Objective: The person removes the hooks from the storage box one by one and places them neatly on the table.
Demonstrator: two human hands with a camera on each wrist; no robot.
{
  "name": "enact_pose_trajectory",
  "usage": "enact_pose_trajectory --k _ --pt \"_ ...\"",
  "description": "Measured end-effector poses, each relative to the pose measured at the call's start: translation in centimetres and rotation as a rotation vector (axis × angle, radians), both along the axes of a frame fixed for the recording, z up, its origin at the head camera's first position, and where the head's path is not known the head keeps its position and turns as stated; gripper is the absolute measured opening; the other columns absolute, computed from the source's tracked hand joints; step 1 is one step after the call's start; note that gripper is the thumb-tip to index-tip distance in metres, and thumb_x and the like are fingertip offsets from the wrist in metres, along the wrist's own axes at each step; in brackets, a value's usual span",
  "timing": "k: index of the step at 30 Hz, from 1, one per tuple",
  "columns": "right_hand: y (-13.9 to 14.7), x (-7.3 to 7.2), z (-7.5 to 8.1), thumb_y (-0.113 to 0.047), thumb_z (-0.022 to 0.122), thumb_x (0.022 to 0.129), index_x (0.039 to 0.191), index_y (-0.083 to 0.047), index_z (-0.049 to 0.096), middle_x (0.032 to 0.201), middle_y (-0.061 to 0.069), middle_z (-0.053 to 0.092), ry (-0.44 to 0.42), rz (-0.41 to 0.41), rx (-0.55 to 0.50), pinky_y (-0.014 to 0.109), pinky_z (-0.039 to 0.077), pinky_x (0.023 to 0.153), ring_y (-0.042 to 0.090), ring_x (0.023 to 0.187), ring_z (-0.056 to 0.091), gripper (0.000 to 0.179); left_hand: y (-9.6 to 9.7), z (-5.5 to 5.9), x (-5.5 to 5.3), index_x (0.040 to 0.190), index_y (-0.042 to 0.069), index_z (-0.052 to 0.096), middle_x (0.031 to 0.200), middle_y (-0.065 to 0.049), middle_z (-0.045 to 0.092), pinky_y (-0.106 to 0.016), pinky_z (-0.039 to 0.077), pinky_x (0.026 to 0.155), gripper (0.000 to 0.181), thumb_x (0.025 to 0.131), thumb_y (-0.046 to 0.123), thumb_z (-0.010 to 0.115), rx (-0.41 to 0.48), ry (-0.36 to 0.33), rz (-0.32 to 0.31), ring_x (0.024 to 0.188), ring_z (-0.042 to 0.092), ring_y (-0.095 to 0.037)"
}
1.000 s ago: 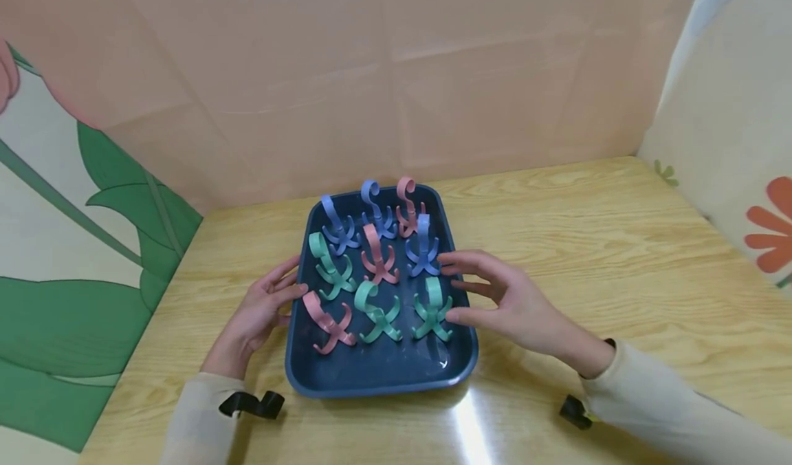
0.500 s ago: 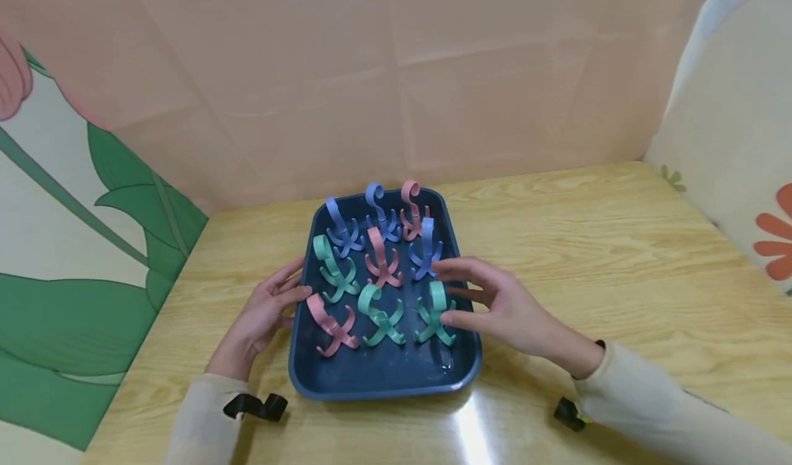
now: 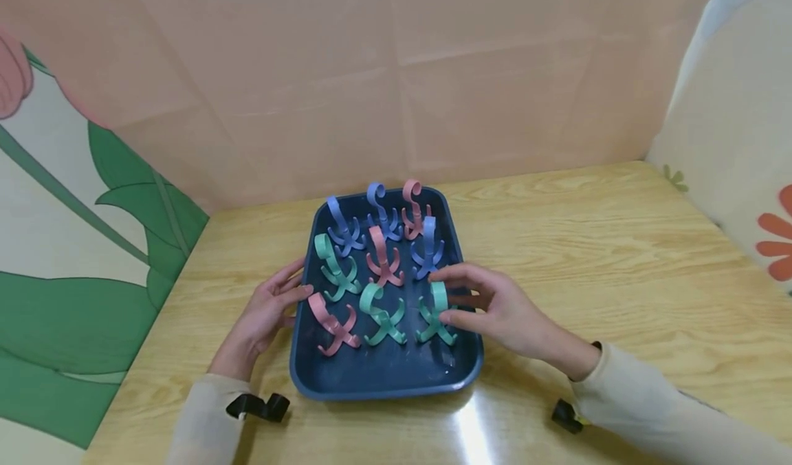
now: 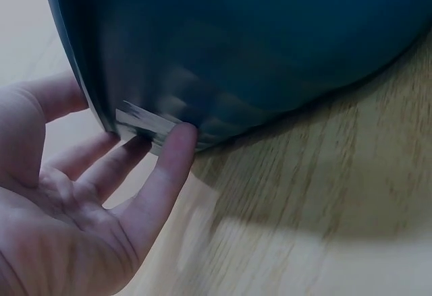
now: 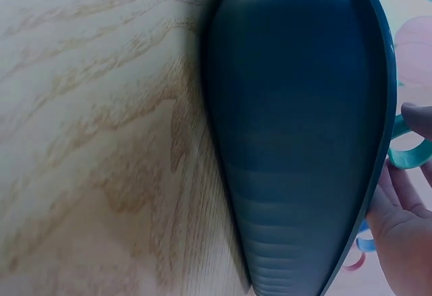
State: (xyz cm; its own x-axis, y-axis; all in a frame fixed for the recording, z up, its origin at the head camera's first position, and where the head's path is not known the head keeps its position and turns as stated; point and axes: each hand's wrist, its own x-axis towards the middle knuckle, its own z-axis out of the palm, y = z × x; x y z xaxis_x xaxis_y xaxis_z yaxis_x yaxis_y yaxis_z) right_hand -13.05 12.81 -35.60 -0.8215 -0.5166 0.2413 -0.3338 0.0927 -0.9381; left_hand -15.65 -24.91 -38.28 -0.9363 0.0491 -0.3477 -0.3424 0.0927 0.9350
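Note:
A dark blue tray (image 3: 383,375) holds several plastic four-pronged hooks in green, pink and blue. My left hand (image 3: 262,314) grips the tray's left side, thumb on the rim. In the left wrist view the fingertips of that hand (image 4: 81,208) lie against the tray's outer wall (image 4: 270,40). Over the near right of the tray, my right hand (image 3: 501,307) has its thumb and fingers spread around the curled top of a green hook (image 3: 438,296). In the right wrist view the thumb tip overlaps that hook's loop (image 5: 413,156), and the tray's wall (image 5: 297,107) hides its prongs.
Beside the green hook stand another green hook (image 3: 385,324) and a blue hook (image 3: 428,252). A pink hook (image 3: 336,331) is near the left rim. The tray stands on a wooden table (image 3: 588,245), with a pink sheet (image 3: 297,87) behind it.
My right hand has moved slightly left, bringing thumb and fingers around the green hook's top. The left hand stays at the tray's side. The whole head view has shifted a little.

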Motion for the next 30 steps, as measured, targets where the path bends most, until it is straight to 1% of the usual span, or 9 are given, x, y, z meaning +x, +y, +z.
enact_pose_trajectory --k 5,9,12,14,17,22,24,27,30 --pt "0.0 0.0 -0.1 -0.002 0.078 0.086 0.130 -0.007 0.061 0.132 0.007 0.061 -0.019 0.008 -0.039 0.037 0.054 0.091 0.033 0.114 0.063 0.047 0.2 0.1 -0.2 0.155 0.031 0.040 0.158 -0.007 0.039 -0.053 0.052 0.091 0.059 0.101 0.020 0.060 -0.001 -0.006 0.006 0.135 0.048 -0.035" --pt "0.0 0.0 -0.1 -0.002 0.078 0.086 0.130 -0.006 0.062 0.131 0.007 0.062 -0.025 0.004 -0.048 0.037 0.055 0.090 0.040 0.114 0.062 0.047 0.3 0.1 -0.1 0.155 0.031 0.040 0.158 -0.007 0.039 -0.053 0.052 0.092 0.059 0.100 0.021 0.061 -0.005 -0.003 0.009 0.135 0.048 -0.035" --pt "0.1 0.0 -0.1 -0.003 0.078 0.086 0.129 -0.008 0.062 0.131 0.007 0.062 -0.031 -0.001 -0.042 0.037 0.055 0.089 0.042 0.113 0.062 0.046 0.3 0.0 -0.1 0.155 0.031 0.041 0.158 -0.007 0.040 -0.053 0.052 0.092 0.059 0.100 0.019 0.061 -0.005 -0.007 0.011 0.135 0.048 -0.035" --pt "0.1 0.0 -0.1 -0.003 0.078 0.086 0.129 -0.008 0.062 0.130 0.007 0.062 -0.027 -0.001 -0.042 0.037 0.055 0.089 0.042 0.113 0.063 0.046 0.3 0.0 -0.1 0.155 0.030 0.040 0.158 -0.007 0.039 -0.053 0.052 0.092 0.059 0.100 0.019 0.061 -0.004 -0.008 0.009 0.135 0.047 -0.036" --pt "0.2 0.0 0.1 -0.003 0.078 0.087 0.129 -0.009 0.063 0.129 0.005 0.063 -0.006 -0.010 -0.039 0.038 0.055 0.090 0.036 0.111 0.064 0.045 0.3 0.1 0.0 0.156 0.030 0.039 0.159 -0.008 0.038 -0.052 0.053 0.090 0.060 0.101 0.019 0.060 -0.007 -0.003 0.002 0.136 0.046 -0.037" --pt "0.2 0.1 1.0 0.000 0.077 0.087 0.130 -0.006 0.062 0.128 0.004 0.064 0.033 -0.016 -0.048 0.039 0.055 0.089 0.028 0.109 0.065 0.046 0.5 0.4 0.1 0.157 0.029 0.036 0.160 -0.010 0.035 -0.053 0.053 0.090 0.061 0.101 0.020 0.059 -0.016 0.006 -0.012 0.137 0.045 -0.039" --pt "0.2 0.1 1.5 0.002 0.076 0.087 0.130 -0.005 0.062 0.128 0.005 0.064 0.060 -0.011 -0.058 0.040 0.055 0.089 0.029 0.109 0.065 0.046 0.5 0.4 0.1 0.157 0.029 0.036 0.160 -0.011 0.035 -0.053 0.053 0.091 0.061 0.101 0.020 0.059 -0.019 0.004 -0.012 0.137 0.044 -0.039" --pt "0.3 0.0 2.4 0.004 0.075 0.087 0.131 -0.005 0.062 0.128 0.005 0.064 0.108 -0.013 -0.062 0.039 0.056 0.088 0.028 0.108 0.066 0.046 0.4 0.6 0.2 0.158 0.028 0.036 0.160 -0.011 0.035 -0.054 0.052 0.091 0.062 0.101 0.021 0.060 -0.022 0.003 -0.008 0.137 0.044 -0.039" --pt "0.5 -0.1 3.5 0.006 0.073 0.088 0.131 -0.002 0.061 0.124 0.008 0.066 0.148 -0.015 -0.065 0.038 0.058 0.083 0.027 0.105 0.067 0.045 0.4 0.7 0.2 0.158 0.028 0.035 0.160 -0.011 0.035 -0.055 0.052 0.091 0.062 0.101 0.021 0.060 -0.024 0.006 -0.007 0.137 0.044 -0.040"
